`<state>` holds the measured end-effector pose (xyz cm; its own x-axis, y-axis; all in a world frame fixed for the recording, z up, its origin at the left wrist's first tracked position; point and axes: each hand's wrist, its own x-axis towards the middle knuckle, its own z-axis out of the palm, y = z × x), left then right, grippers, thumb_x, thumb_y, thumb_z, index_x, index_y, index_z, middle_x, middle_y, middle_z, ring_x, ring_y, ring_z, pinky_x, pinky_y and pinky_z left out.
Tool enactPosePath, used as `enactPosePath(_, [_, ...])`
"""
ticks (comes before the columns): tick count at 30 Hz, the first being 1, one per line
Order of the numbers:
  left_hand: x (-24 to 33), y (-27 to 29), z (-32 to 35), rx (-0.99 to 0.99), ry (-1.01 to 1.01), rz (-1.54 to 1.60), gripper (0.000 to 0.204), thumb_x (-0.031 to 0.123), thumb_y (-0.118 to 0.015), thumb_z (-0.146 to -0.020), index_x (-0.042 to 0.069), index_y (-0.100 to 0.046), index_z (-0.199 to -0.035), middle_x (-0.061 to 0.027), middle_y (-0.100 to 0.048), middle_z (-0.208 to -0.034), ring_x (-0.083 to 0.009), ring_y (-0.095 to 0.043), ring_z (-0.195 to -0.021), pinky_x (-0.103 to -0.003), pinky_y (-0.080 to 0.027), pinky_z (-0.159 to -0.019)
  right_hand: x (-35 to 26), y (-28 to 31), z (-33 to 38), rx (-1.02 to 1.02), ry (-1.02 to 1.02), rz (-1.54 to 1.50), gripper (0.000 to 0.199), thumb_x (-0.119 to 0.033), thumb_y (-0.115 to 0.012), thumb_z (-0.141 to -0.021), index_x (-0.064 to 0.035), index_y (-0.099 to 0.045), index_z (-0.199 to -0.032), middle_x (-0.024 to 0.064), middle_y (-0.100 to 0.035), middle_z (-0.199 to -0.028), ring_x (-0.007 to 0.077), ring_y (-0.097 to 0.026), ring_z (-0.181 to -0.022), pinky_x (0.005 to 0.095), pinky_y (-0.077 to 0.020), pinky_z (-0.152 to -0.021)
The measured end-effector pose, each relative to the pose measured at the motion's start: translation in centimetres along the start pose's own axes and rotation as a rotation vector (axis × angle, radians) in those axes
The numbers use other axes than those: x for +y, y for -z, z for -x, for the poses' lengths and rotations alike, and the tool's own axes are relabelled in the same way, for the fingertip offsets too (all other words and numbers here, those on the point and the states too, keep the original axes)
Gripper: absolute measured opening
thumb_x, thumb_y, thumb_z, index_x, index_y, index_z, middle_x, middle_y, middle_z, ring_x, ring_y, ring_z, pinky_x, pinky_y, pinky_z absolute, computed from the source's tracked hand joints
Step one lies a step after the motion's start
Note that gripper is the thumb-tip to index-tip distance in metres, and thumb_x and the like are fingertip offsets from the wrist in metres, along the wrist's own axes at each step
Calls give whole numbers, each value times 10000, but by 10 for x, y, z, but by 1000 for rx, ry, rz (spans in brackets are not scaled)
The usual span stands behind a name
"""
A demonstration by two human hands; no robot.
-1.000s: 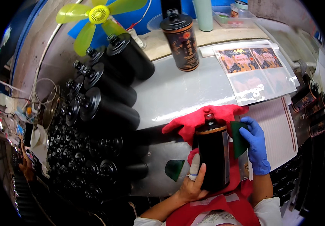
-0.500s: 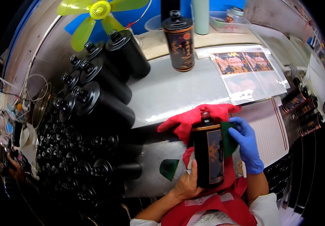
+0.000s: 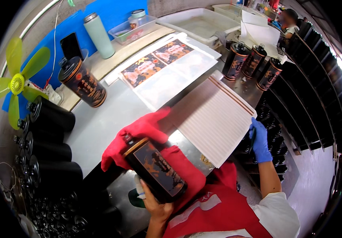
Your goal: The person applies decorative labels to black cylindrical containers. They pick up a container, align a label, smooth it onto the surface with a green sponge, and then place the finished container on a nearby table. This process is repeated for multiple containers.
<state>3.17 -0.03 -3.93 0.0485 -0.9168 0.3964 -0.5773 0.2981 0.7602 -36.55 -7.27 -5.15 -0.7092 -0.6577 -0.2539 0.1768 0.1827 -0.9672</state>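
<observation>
My left hand (image 3: 158, 206) grips the lower end of a black bottle (image 3: 155, 169) with a dark label of orange-gold figures. The bottle lies tilted on a red cloth (image 3: 139, 124), its neck pointing away to the left. My right hand (image 3: 259, 139), in a blue glove, is at the right corner of a striped label sheet (image 3: 214, 119). A dark green scraper (image 3: 253, 137) shows as a thin edge against its palm; most of it is hidden. Another green scraper (image 3: 135, 199) lies on the table beside my left hand, partly covered by it.
Unlabelled black bottles (image 3: 56, 148) crowd the left side near a yellow-green fan (image 3: 17, 83). A labelled bottle (image 3: 84, 84) stands at the back. Printed label sheets (image 3: 155, 67) lie beyond the cloth. Three labelled bottles (image 3: 253, 60) stand far right, before dark racks (image 3: 304, 99).
My right hand has left the bottle's side and moved right to the striped sheet with the green scraper. My left hand still holds the bottle, now tilted more. The view has turned right.
</observation>
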Motion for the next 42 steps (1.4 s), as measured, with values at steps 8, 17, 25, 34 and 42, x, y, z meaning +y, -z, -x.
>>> enactPosePath(8, [28,-5,-10,20,-32,-16,1026,150,-853,-556,-75,-292,-1386,-251,-448,-1293,-385,-441,-1200,-423,-315,-1026,42,36,-106,34,-101,170,286,-313,-720,-799,-42,-648,-855,-4,-577,-763,83,-523,-681,261,-435,-642])
enactPosePath(17, [16,-7,0,22,47,49,1035,136,-851,-605,-44,-224,-1410,-204,-477,-1266,-322,-535,-1102,-388,-403,-961,26,53,-56,-40,-37,153,149,-156,-645,-825,-13,-680,-847,8,-604,-710,78,-520,-635,219,-402,-592])
enactPosePath(25, [12,-7,-5,-72,42,5,1023,72,-764,-708,-49,-56,-1437,-198,-590,-1158,-320,-622,-1018,-361,-473,-889,-50,26,3,-228,296,487,118,-99,-611,-877,-7,-664,-928,-14,-577,-678,19,-448,-543,168,-320,-483])
enactPosePath(34, [5,-1,2,-71,42,-8,1000,190,-739,-746,-152,-55,-1391,-355,-370,-1308,-469,-487,-1116,-420,-410,-930,-142,-56,99,-723,310,695,37,-26,-639,-777,1,-626,-754,4,-584,-617,22,-496,-509,166,-344,-457])
enactPosePath(42, [4,0,0,-77,-56,-76,975,165,-693,-798,-129,16,-1400,-267,-510,-1235,-406,-562,-1069,-408,-458,-870,-187,-84,145,-1212,642,883,64,-30,-675,-681,-1,-619,-670,33,-569,-568,70,-504,-465,198,-378,-468])
